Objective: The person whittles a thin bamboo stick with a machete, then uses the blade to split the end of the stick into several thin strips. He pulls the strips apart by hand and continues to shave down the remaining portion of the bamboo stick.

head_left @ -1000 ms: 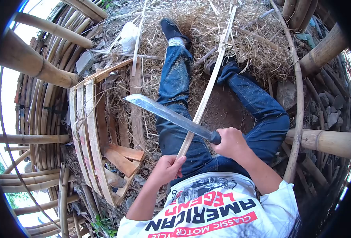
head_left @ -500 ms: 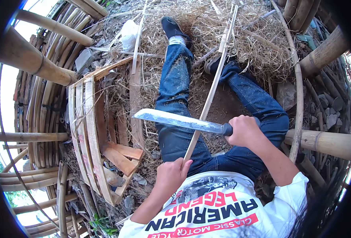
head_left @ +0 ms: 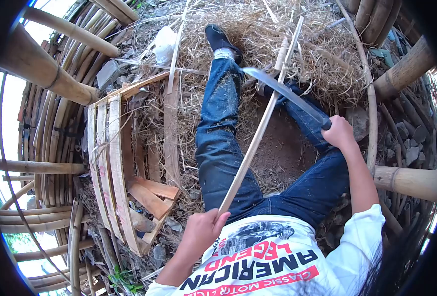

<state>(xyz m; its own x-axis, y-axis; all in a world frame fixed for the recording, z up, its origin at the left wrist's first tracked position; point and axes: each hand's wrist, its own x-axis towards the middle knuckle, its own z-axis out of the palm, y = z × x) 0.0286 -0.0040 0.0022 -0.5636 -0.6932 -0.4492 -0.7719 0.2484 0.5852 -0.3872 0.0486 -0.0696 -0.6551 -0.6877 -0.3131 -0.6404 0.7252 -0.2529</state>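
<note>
Dirt floor (head_left: 282, 153), strewn with straw-like shavings (head_left: 327, 64). Stacked bamboo poles (head_left: 40, 166) wall the left side; bright daylight (head_left: 13, 123) beyond. Slatted wooden crate (head_left: 114, 148) at left. Grey rubble (head_left: 412, 154) right, near a thick bamboo post (head_left: 416, 184).

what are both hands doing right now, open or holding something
Left hand: closed, holding the near end of a long thin strip.
Right hand: closed, holding a long-bladed knife by its handle.

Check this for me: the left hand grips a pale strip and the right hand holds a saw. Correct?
The tool is wrong: in the head view, the right hand holds a long knife. The left hand does grip a pale strip.
</note>
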